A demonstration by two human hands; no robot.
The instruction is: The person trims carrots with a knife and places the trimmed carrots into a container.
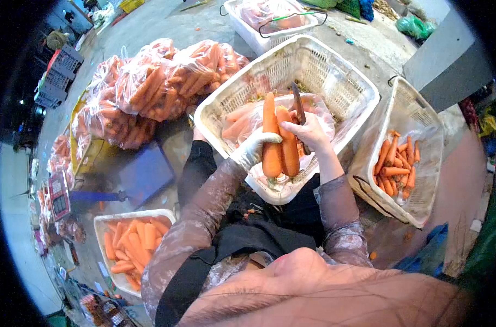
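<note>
Two long, smooth orange carrots (280,141), blunt and thick at their near ends, stand side by side over the near part of the big crate (340,71). The left hand (250,150), in a whitish, soiled glove, clasps them, its thumb laid across the front of the left carrot; its other fingers are mostly hidden behind, so how they are spread cannot be told. The bare right hand (309,131) has its fingers closed around a slim, dark knife (298,103), thumb against the right carrot. The grip covers the knife's middle, and which part is handle is hard to make out.

The big crate is off-white slotted plastic, grimy inside, with rounded corners. In it lies a clear plastic bag (242,125) of carrots, blurred by its film and partly covered by the hands.

Left of the big crate, glossy, wrinkled bags of carrots (149,87) are heaped; nearer the wearer on that side are a flat blue plate (147,173) and a tub (97,234) of loose carrots, partly hidden by the sleeve. Right of the big crate, a tilted basket (365,169) holds small, tapered carrots (395,171). Beyond it, another crate (239,22) is cut off by the upper edge.
</note>
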